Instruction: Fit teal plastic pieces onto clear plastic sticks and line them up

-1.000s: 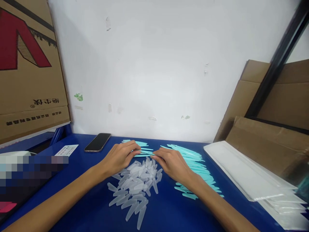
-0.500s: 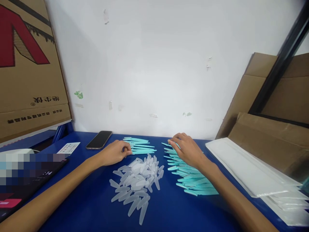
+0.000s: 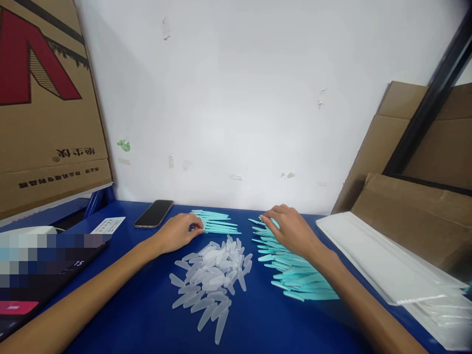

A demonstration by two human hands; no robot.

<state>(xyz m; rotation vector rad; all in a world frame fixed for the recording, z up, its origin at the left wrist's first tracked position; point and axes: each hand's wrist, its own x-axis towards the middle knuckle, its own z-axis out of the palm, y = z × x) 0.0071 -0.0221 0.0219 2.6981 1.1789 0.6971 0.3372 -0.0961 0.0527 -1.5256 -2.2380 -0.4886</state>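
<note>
- Your blue table (image 3: pixel 147 314) carries everything here;
- a heap of clear caps (image 3: pixel 212 278) at its middle;
- teal sticks in a small stack (image 3: pixel 217 222) and a long row (image 3: pixel 295 275);
- a phone (image 3: pixel 154 214) (face down), a card (image 3: pixel 107 225);
- clear bags (image 3: pixel 383 265) at your right.

1. The bench (image 3: pixel 147 314) is deep blue.
2. The teal sticks (image 3: pixel 295 275) at 3 o'clock and the small teal stack (image 3: pixel 217 223) at 12 share one turquoise.
3. The clear caps (image 3: pixel 212 280) at centre are frosted white.
4. The phone (image 3: pixel 154 213) at 10 o'clock is black.
5. The carton (image 3: pixel 47 108) at 9 o'clock is brown with a red mark.
</note>
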